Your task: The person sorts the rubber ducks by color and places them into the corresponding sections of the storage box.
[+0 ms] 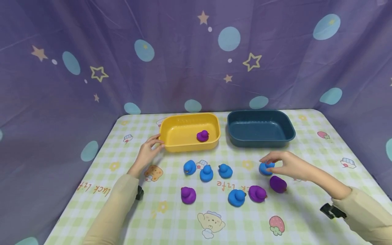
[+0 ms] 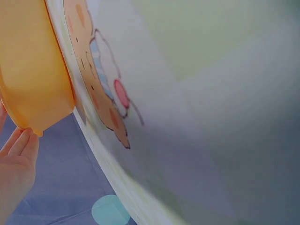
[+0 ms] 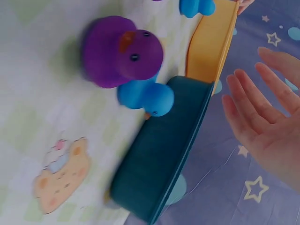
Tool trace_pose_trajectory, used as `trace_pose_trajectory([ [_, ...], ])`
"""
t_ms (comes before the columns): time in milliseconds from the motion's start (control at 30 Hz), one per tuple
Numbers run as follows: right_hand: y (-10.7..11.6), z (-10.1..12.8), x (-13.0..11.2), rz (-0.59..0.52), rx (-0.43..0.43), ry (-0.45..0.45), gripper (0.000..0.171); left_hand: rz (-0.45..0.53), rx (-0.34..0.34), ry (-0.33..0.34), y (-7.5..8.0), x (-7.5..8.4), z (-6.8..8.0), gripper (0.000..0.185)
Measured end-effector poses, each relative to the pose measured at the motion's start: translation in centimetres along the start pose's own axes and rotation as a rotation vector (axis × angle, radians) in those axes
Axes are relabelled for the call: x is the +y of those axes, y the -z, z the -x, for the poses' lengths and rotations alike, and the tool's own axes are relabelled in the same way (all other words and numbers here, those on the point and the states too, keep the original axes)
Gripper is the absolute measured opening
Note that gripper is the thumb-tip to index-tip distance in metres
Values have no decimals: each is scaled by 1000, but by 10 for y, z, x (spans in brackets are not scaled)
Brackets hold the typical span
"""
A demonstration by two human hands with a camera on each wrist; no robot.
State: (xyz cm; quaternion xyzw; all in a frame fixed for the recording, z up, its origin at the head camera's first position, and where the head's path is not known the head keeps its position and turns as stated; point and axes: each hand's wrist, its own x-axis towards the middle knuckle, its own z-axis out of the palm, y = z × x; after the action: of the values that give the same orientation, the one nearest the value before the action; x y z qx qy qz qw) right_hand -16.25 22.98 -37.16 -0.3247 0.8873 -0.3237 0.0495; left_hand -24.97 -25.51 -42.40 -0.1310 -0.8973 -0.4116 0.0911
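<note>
From the head camera, the counter (image 1: pixel 309 149) carried a yellow tub (image 1: pixel 190 132) and a dark blue tub (image 1: pixel 260 128) side by side along its far edge, close to the purple curtain (image 1: pixel 190 58) that walled in the back and both sides. Each tub's long axis ran left to right, with a narrow gap between them. The left hand (image 1: pixel 149 149) rested against the yellow tub's near-left corner, fingers lightly curled round the rim. One purple duck (image 1: pixel 202 135) sat inside that tub, toward its right. The right hand (image 1: pixel 286 164) hovered over the rightmost blue duck (image 1: pixel 265 168), fingers arched down and touching it, the grip not fully closed as far as could be seen. That duck stood on the counter just in front of the dark blue tub; which way it faced could not be told. Just beside the hand lay another purple duck (image 1: pixel 278 184), and further ducks, blue and purple, were scattered leftward in two loose rows. Open cloth lay toward the near edge and to the right of the hand.

From the left wrist, the yellow tub's (image 2: pixel 33 70) rounded corner touched the left hand's fingertips (image 2: pixel 21 140), with the counter's edge and curtain just beyond.

From the right wrist, the right hand's fingers (image 3: pixel 262 117) were spread and straight, holding nothing. The blue duck (image 3: pixel 145 97) stood near the dark blue tub's (image 3: pixel 164 164) wall, the purple duck (image 3: pixel 119 51) against it.
</note>
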Motion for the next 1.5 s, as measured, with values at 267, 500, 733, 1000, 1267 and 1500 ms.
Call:
trace_pose_trajectory([
  [267,-4,22,12,9,3,-19,24,-9,3,4,1,1,0,20],
  [500,-8,35,18,-14,-27,-40,25,-5,0,0,1,0,0,21],
  [733,-17,41,27,-37,18,32,25,-1,7,-7,1,-2,1,21],
  [1000,-25,47,34,30,91,73,30,0,1,-6,0,-2,0,21],
  [1267,-30,51,39,7,121,81,34,11,1,-12,0,-1,0,21],
  [1500,-33,53,43,-32,121,62,33,8,0,-5,-1,-1,0,21],
])
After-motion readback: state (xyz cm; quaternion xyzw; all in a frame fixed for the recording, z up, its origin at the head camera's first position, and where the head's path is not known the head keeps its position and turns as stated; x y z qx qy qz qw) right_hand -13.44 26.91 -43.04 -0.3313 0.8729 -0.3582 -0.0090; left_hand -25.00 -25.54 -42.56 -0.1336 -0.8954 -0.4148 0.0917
